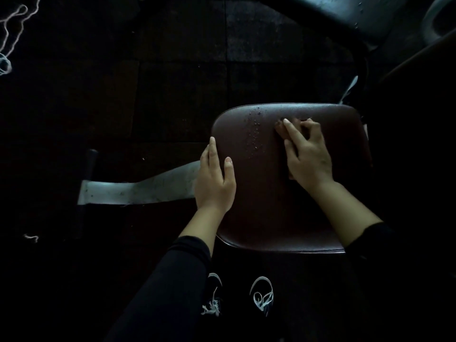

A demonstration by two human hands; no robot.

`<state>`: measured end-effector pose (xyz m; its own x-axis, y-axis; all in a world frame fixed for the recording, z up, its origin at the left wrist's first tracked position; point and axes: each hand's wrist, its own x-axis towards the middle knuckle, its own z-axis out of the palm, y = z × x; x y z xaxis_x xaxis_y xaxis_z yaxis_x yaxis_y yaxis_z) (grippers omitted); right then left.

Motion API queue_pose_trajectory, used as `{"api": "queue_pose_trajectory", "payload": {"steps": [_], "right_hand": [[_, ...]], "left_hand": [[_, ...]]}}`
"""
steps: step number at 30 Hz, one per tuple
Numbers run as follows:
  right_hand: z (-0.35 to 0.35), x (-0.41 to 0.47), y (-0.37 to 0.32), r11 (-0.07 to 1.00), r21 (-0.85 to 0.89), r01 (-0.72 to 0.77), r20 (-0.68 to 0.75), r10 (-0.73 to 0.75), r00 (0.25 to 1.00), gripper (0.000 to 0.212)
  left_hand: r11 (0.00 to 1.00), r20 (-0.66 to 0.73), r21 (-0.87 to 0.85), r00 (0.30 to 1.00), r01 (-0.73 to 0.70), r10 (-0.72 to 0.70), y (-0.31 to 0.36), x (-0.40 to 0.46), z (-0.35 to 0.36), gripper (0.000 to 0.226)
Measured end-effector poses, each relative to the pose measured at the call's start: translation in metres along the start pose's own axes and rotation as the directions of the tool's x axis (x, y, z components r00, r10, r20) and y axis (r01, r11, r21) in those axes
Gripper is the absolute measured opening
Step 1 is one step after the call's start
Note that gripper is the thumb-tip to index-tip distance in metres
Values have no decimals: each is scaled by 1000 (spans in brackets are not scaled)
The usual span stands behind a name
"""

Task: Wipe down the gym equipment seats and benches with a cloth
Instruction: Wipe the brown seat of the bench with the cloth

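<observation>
My right hand (309, 156) is pressed flat on a dark cloth (281, 128), fingers spread over it, palm down w/ the rag pinned against the seat (266, 206). Cloth is nearly the same brown as the pad, so only a bit of it shows past my fingertips, toward the far edge of the seat, right of centre. It's hard to see how big it is. My left hand (214, 178) has nothing in it; it's open, lying along the seat's left edge, thumb on top of the pad, fingers over the side.

Seat is a brown padded one w/ rounded corners. A streak of water drops (255, 134) runs from the far edge down the middle, just left of the cloth. Both my sleeves are black.

Past the left edge, a pale metal bar (138, 188) runs away across the dark tiled floor (172, 82). Below the near edge, my two dark shoes (261, 294) w/ white laces. Another grey pad (357, 13) sits beyond the far right corner, drops on it too.
</observation>
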<state>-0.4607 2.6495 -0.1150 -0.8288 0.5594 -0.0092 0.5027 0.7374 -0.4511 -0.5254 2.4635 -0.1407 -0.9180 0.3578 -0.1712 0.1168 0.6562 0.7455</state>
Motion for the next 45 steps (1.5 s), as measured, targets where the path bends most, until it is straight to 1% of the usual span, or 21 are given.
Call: {"api": "queue_pose_trajectory", "payload": {"steps": [1, 3, 5, 8, 11, 14, 17, 20, 22, 24, 26, 28, 30, 32, 34, 37, 39, 42, 45], "right_hand": [[5, -4, -4, 999, 17, 35, 20, -35, 999, 46], [9, -15, -8, 987, 34, 156, 62, -157, 986, 45], [5, -27, -4, 959, 35, 281, 83, -283, 955, 43], [-5, -40, 8, 914, 6, 405, 99, -404, 910, 41], [-3, -49, 15, 895, -1, 445, 55, -444, 894, 39], [8, -56, 6, 873, -14, 488, 17, -488, 873, 38], [24, -60, -20, 829, -38, 558, 26, -557, 830, 38], [37, -51, -46, 791, -38, 610, 60, -608, 792, 38], [40, -38, -51, 787, -50, 615, 86, -610, 788, 41], [38, -26, -44, 836, -57, 546, 60, -543, 838, 41], [33, -23, -32, 904, -35, 427, 1, -427, 904, 40], [31, -35, -26, 930, -32, 367, -36, -368, 929, 39], [32, -53, -29, 909, -48, 415, -35, -417, 908, 38], [35, -68, -36, 873, -51, 485, 5, -485, 874, 38], [40, -70, -47, 855, -59, 516, 48, -514, 856, 39], [45, -50, -65, 854, -102, 510, 134, -496, 858, 43], [48, -31, -76, 881, -123, 457, 168, -436, 884, 44], [54, -15, -84, 914, -147, 378, 161, -355, 921, 44], [58, -20, -84, 894, -161, 419, 143, -399, 906, 45]], "left_hand": [[1000, 4, -6, 1000, 3, -3, 0, 0, -1, 57], [1000, 21, -25, 1000, 9, -8, 0, 0, -1, 57], [998, 42, -56, 999, 23, -21, -1, 0, -1, 57], [990, 70, -133, 997, 44, -35, -3, 0, -3, 56], [953, 105, -292, 993, 75, -46, -10, -10, -7, 54], [909, 137, -390, 985, 150, -104, -15, -24, -8, 53], [895, 138, -394, 976, 211, -169, -15, -24, -6, 49], [894, 99, -411, 984, 176, -149, -18, -22, -6, 49], [893, 103, -423, 987, 155, -123, -20, -23, -6, 50], [896, 116, -413, 985, 163, -125, -21, -23, -6, 51], [899, 117, -400, 983, 177, -142, -19, -24, -6, 50], [901, 111, -396, 984, 175, -142, -18, -24, -6, 50], [902, 107, -398, 985, 167, -135, -19, -25, -6, 51], [902, 99, -404, 987, 155, -125, -19, -24, -5, 53], [898, 80, -419, 991, 135, -111, -21, -24, -5, 58], [870, 85, -476, 992, 126, -97, -22, -24, -4, 67], [861, 90, -494, 992, 124, -91, -22, -24, -4, 64], [851, 85, -514, 994, 105, -71, -21, -23, -5, 57], [835, 77, -545, 996, 72, -35, -22, -21, -4, 55]]}}
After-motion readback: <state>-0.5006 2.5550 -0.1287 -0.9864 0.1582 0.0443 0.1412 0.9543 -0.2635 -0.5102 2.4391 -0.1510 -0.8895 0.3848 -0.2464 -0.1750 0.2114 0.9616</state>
